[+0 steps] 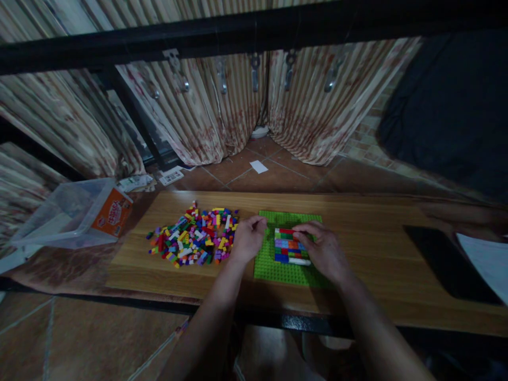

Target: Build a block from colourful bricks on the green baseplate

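The brick assembly (291, 245) sits right of the frame centre, fixed in appearance to the green baseplate (268, 274). Its bricks lie in rows running left to right, with their studded faces up. The red brick (284, 234) forms part of the top row; its long axis also runs left to right, and its right end passes under the fingertips. At the bottom row, a blue brick (281, 258) and a white brick (299, 261) lie end to end along the same axis. The baseplate looks roughly square, with no clear long axis.

Handling: each brick appears to be light, stiff plastic, smooth on the sides and unlikely to break. It is best taken by its two long sides, with pressure applied straight down on the studs. The baseplate is likely thin and slightly flexible; it is best held at its rim.

The right grip (323, 248) bends over the assembly's right side, thumb and forefinger at the red brick; whether they pinch or press it cannot be told. The left grip (248, 241) is half curled over the baseplate's left edge; its contents, if any, cannot be told.

Loose bricks (186, 241) spread across the left of the worktop (377, 233). A clear bin (79, 201) stands at the far left of the frame.
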Motion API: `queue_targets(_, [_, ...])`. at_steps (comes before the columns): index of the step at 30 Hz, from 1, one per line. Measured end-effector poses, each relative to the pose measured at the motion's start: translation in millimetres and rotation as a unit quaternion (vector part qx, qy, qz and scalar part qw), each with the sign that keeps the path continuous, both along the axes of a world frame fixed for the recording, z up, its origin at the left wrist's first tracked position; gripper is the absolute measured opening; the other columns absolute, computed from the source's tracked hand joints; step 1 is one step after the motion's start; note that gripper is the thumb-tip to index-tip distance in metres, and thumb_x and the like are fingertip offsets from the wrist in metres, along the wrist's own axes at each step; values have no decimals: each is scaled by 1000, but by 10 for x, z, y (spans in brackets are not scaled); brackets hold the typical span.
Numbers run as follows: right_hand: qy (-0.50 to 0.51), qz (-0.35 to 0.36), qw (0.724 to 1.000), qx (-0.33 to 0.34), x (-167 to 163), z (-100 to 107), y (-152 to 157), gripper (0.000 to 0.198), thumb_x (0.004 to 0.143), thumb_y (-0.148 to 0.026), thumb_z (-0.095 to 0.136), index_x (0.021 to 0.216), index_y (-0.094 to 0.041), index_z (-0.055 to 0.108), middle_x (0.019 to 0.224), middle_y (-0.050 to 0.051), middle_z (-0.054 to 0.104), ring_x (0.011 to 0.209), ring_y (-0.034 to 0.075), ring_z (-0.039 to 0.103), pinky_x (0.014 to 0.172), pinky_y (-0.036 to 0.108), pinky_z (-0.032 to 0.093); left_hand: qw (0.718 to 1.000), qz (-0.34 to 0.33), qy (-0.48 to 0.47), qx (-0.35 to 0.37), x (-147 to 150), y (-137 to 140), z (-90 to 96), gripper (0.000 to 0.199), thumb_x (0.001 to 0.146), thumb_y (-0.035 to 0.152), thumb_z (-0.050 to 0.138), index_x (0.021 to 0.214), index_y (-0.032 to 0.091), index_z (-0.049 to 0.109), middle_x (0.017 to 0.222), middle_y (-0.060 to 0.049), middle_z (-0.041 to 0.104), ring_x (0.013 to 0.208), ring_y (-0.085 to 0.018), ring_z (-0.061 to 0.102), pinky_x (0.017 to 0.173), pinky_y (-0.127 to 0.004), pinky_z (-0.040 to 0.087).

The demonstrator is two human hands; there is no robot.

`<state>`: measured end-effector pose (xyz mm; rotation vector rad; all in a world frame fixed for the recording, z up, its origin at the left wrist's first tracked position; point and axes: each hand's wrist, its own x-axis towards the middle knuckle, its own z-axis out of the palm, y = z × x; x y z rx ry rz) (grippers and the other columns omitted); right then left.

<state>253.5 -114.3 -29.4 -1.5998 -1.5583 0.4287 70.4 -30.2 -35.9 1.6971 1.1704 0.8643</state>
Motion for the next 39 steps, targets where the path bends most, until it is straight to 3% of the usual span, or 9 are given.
queue_targets(8, [-15,-11,1000,-10,-53,-90,85,14,85,-32,60,85,-25,73,89,5,66,88,22,60,83,39,46,999,-27,22,-37,59,-25,8,25,86,24,52,95,17,74,93,-3,75,84,-16,68,79,-25,50])
queue_targets(21, [16,-64,997,-30,-81,-127,130,12,77,-35,64,75,-24,69,84,4,66,85,22,61,81,39,46,996,-57,74,-5,87,-54,-33,23,86,29,56,93,20,76,91,-3,76,83,-17,67,74,-26,50])
queue_targets(28, [72,-80,992,-68,-32,-105,106,23,79,-41,60,82,-21,71,90,6,69,84,21,63,80,37,48,993,-44,114,-4,102,-86,25,25,87,31,55,98,22,76,94,-3,76,84,-17,67,75,-26,50])
queue_targets(39, [86,-90,990,-67,-73,-192,153,27,80,-44,59,85,-22,74,92,6,71,89,22,64,83,38,47,993,-36,108,-6,106,-83,16,24,86,30,55,96,24,76,91,-1,76,83,-16,68,74,-24,50])
